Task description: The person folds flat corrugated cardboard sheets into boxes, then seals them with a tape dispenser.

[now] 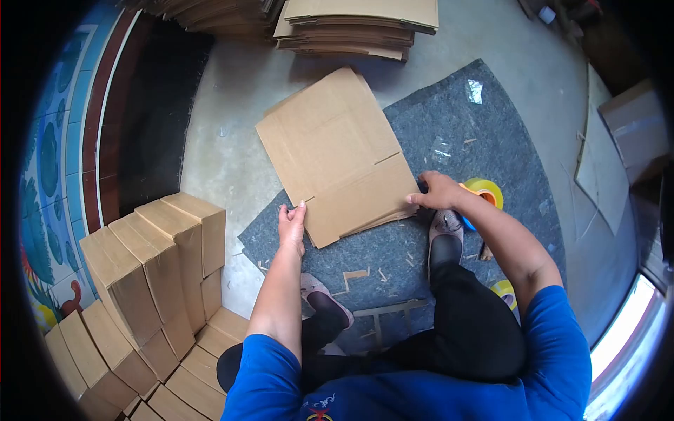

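Observation:
A stack of flat cardboard sheets (pixel 337 144) lies between my hands, its near part over the dark mat. At its near left edge is my left hand (pixel 292 224), fingertips against the cardboard and palm turned partly up. My right hand (pixel 437 191) reaches to the near right corner, with the thumb at the edge and the other fingers bent apart from it; whether it grips a sheet is unclear. Just beyond my right wrist, a yellow tape roll (pixel 486 188) is partly hidden by my forearm.
Folded boxes (pixel 158 266) stand in rows at the left. More flat cardboard (pixel 361 14) is piled at the far side. The dark mat (pixel 484 126) carries scraps, my feet and another tape roll (pixel 504 289) beside my right knee. Boards lean at the right.

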The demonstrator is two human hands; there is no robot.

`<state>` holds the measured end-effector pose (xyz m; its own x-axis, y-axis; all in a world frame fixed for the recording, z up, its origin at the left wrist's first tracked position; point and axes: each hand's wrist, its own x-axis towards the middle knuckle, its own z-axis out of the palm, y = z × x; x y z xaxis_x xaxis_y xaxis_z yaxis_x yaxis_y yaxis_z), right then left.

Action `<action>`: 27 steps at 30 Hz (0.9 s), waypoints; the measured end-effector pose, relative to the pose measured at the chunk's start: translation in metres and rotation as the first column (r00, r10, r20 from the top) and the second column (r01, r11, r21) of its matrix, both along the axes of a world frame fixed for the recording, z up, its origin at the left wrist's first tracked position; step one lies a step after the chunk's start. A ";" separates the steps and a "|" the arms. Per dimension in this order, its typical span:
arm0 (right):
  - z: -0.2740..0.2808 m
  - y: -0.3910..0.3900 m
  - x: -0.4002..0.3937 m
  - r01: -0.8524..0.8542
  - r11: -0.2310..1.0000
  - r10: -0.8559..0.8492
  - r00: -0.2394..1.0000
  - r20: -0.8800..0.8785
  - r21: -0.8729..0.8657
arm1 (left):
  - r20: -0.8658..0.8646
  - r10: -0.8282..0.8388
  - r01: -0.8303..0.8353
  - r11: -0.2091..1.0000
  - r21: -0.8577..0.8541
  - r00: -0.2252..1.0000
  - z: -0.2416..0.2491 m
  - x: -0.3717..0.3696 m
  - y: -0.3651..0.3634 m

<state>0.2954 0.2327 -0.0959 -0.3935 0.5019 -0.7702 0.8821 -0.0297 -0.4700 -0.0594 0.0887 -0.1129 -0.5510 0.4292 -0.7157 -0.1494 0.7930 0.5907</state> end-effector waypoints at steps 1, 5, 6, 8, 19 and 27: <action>-0.008 0.009 -0.003 0.105 0.994 -0.106 0.994 -0.024 -0.028 | -0.007 -0.007 0.007 1.000 0.010 1.000 -0.007 -0.003 0.001; -0.058 0.011 -0.034 0.480 0.873 -0.476 0.799 -0.367 -0.089 | 0.268 0.110 -0.127 0.991 0.049 0.957 -0.026 -0.014 0.004; -0.057 0.009 -0.048 0.516 0.856 -0.505 0.822 -0.261 -0.033 | 0.286 0.105 -0.129 0.990 0.065 0.952 -0.022 -0.005 0.007; -0.054 -0.003 -0.064 0.532 0.847 -0.523 0.838 -0.158 0.017 | 0.290 0.092 -0.117 0.991 0.068 0.952 -0.042 -0.008 0.000; -0.028 -0.134 -0.036 0.499 0.862 -0.499 0.810 -0.309 -0.083 | -0.001 0.058 -0.058 0.988 0.143 0.998 -0.014 0.035 -0.112; 0.005 -0.124 -0.029 0.006 0.997 0.003 0.992 0.129 -0.073 | -0.356 -0.264 0.192 0.955 -0.224 0.896 0.011 0.039 -0.136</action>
